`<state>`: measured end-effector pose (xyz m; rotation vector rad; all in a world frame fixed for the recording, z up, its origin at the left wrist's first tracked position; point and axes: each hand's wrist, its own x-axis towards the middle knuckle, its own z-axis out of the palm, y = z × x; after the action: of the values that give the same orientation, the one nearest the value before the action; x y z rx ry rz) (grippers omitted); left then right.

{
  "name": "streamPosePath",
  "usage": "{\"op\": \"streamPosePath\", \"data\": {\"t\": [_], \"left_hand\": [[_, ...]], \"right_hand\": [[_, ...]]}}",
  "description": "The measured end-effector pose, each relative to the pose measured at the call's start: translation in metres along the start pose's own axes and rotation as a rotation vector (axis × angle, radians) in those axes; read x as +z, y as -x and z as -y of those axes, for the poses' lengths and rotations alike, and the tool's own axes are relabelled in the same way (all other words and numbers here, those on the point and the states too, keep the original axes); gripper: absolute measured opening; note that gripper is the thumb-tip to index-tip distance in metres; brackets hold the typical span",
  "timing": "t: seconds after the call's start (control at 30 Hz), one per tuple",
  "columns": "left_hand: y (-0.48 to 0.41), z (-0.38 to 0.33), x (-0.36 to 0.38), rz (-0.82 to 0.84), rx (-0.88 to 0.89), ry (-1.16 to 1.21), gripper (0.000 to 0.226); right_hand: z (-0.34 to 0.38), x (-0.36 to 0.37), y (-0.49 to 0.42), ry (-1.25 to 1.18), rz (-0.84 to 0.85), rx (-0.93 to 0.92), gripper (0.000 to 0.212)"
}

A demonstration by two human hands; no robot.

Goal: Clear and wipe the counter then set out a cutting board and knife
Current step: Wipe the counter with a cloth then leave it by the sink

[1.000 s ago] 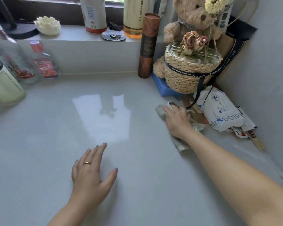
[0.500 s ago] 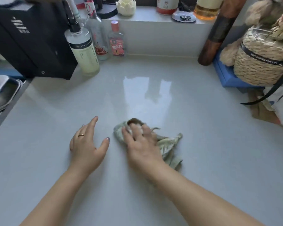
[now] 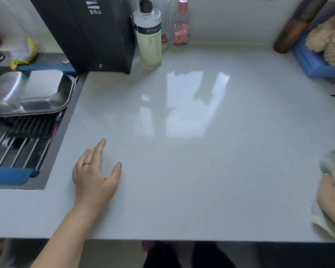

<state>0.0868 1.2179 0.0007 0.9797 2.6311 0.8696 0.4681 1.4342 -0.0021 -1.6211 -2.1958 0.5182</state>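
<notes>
The pale grey counter [image 3: 191,171] fills the view, glossy with a window reflection in its middle. My left hand [image 3: 94,176] lies flat on it near the front left, fingers spread, a ring on one finger, holding nothing. My right hand [image 3: 332,196] is at the far right edge of the frame, pressed down on a crumpled pale green cloth [image 3: 331,163] that shows blurred above the fingers and below the wrist. No cutting board or knife is in view.
A black box [image 3: 89,31] stands at the back left beside a pump bottle [image 3: 149,37] and a small red-labelled bottle [image 3: 180,26]. Steel trays [image 3: 33,93] sit on a drying rack [image 3: 17,144] over the sink. A blue box [image 3: 313,60] and brown tube [image 3: 296,28] are back right.
My right hand has swept the cloth from the far right corner to the middle and back out to the right edge. The view swung left, showing the sink. My left hand stayed flat.
</notes>
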Motion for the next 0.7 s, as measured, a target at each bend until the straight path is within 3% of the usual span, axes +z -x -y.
{"op": "streamPosePath", "data": {"t": [0.03, 0.07, 0.17, 0.23, 0.37, 0.43, 0.57, 0.7], "left_hand": [[0.001, 0.005, -0.003, 0.004, 0.007, 0.003, 0.072], [0.003, 0.009, -0.005, 0.01, 0.023, -0.002, 0.071], [0.009, 0.022, -0.013, 0.042, 0.063, -0.03, 0.071], [0.011, 0.034, -0.022, 0.036, 0.057, -0.047, 0.07], [0.013, 0.069, -0.049, -0.049, 0.028, -0.12, 0.065], [0.014, 0.088, -0.06, -0.089, 0.006, -0.156, 0.066], [0.016, 0.119, -0.073, -0.171, -0.053, -0.134, 0.067], [0.018, 0.133, -0.074, -0.375, -0.173, 0.096, 0.057]], "right_hand": [[0.006, 0.015, 0.018, 0.146, 0.001, 0.273, 0.066], [0.037, 0.036, 0.038, 0.248, 0.012, 0.394, 0.067], [0.159, 0.09, 0.079, 0.282, 0.139, 0.037, 0.061], [0.213, 0.122, 0.106, 0.367, 0.124, -0.215, 0.061], [0.239, 0.124, 0.129, 0.348, 0.219, -0.403, 0.053], [0.211, 0.112, 0.113, 0.291, 0.173, -0.259, 0.052], [0.172, 0.091, 0.053, 0.305, 0.059, 0.196, 0.061], [0.225, 0.122, 0.012, 0.338, 0.019, 0.223, 0.066]]}}
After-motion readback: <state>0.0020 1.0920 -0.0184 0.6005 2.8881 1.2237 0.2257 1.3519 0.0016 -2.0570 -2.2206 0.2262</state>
